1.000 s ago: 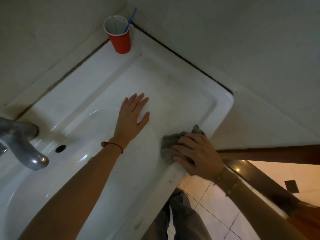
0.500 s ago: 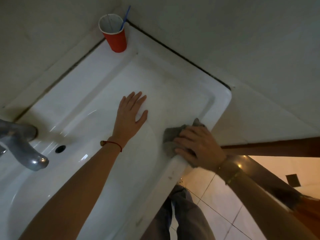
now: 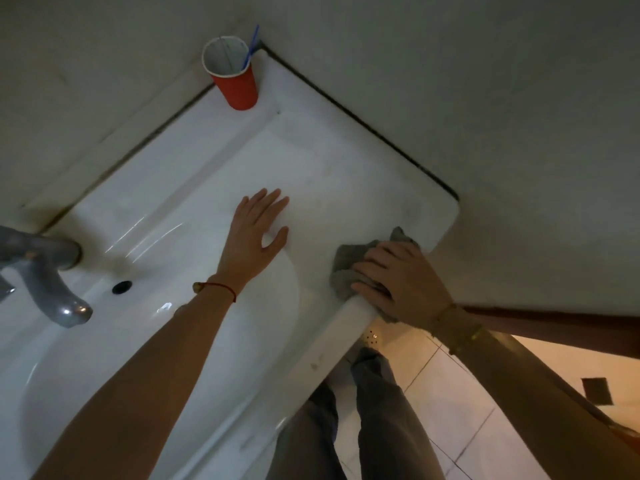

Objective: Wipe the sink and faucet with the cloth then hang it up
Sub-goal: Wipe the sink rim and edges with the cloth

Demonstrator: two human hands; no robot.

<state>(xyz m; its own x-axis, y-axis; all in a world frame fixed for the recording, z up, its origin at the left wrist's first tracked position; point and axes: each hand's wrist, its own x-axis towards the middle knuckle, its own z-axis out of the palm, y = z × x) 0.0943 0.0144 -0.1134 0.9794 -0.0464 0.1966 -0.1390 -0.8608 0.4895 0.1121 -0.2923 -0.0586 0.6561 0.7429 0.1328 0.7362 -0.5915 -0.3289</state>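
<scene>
Our right hand (image 3: 398, 278) presses the grey cloth (image 3: 349, 268) on the sink (image 3: 311, 161) front rim; our left hand (image 3: 256, 237) lies flat, fingers straight. We judge faucet (image 3: 48, 282) and hanging still ahead.

Dim grey walls (image 3: 450, 81), pale tiled floor (image 3: 450, 403), dark wooden doorframe (image 3: 561, 323)
</scene>
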